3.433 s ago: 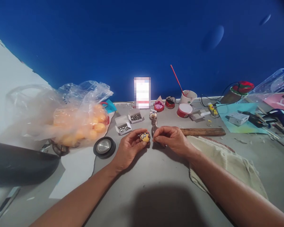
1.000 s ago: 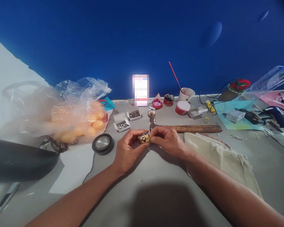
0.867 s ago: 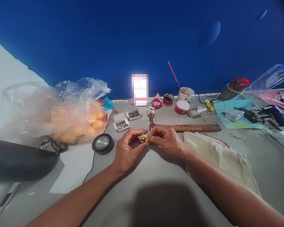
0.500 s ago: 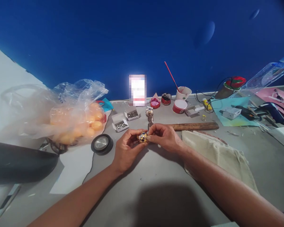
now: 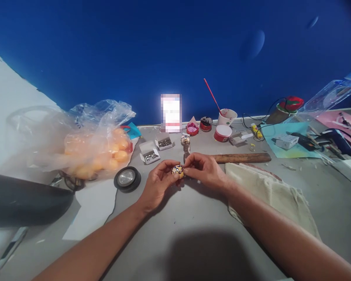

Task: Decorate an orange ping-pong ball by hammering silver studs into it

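Observation:
My left hand (image 5: 156,181) is closed around a small yellow ball (image 5: 178,171) covered in silver and dark studs. Its thumb presses the near side and its fingers curl behind. At the ball's right edge, my right hand (image 5: 203,169) has thumb and forefinger pinched together against it; anything tiny between those tips is hidden. Just behind the hands lies a hammer, its wooden handle (image 5: 242,157) stretching right and its metal head (image 5: 186,150) partly covered by my right fingers. A shiny studded round piece (image 5: 185,139) shows at the head's far end.
Two small white boxes (image 5: 150,157) of metal studs stand behind my left hand, near a black round tin (image 5: 127,178). A clear bag (image 5: 99,144) of orange balls is at left. Cloth (image 5: 269,191) lies under my right forearm; a paper cup (image 5: 227,116) stands behind.
The ball has turned in my left hand, so different studs and more yellow face me. My left thumb now lies across its front. My right hand stays at its right side.

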`<state>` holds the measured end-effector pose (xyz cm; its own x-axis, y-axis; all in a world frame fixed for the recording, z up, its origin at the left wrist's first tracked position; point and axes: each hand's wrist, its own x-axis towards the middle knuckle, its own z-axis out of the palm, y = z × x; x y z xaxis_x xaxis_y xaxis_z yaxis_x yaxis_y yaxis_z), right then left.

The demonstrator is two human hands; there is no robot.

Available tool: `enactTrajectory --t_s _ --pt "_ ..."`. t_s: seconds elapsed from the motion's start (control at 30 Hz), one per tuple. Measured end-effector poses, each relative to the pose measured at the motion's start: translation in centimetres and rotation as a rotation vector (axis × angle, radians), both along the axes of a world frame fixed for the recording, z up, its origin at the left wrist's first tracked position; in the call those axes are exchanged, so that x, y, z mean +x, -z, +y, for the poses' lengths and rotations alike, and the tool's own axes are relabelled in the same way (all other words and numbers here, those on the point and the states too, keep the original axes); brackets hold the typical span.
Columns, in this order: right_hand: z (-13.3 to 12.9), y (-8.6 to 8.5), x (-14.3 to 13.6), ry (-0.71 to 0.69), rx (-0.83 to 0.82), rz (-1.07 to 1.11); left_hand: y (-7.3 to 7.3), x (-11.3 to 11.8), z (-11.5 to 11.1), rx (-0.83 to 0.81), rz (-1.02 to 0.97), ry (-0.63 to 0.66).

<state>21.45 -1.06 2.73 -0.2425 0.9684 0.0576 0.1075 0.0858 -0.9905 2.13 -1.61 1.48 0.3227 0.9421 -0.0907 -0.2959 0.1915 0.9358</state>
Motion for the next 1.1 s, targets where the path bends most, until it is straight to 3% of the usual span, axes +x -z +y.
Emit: enactTrajectory --t_s 0.27,0.37,0.63,0.77,0.97,1.1 --pt "-1.1 0.1 -1.2 -0.038 0.311 -0.436 0.3 -0.2 -0.1 0.078 0.099 0.015" --pt "-1.3 0.3 -1.3 -0.02 0.42 -0.484 0.0 -0.4 -0.4 0.142 0.124 0.031" --pt "-1.2 1.0 -1.5 0.008 0.499 -0.515 0.0 -0.5 -0.5 0.276 0.278 0.063" --pt "-1.0 1.2 -1.5 0.04 0.494 -0.557 0.3 -0.3 -0.5 0.338 0.333 0.001" --pt "-0.1 0.1 0.4 -0.009 0.58 -0.681 0.3 -0.3 0.2 0.273 0.425 -0.055" --pt "0.8 -0.3 2.5 0.049 0.476 -0.987 0.0 -0.7 0.9 0.165 0.425 -0.043"
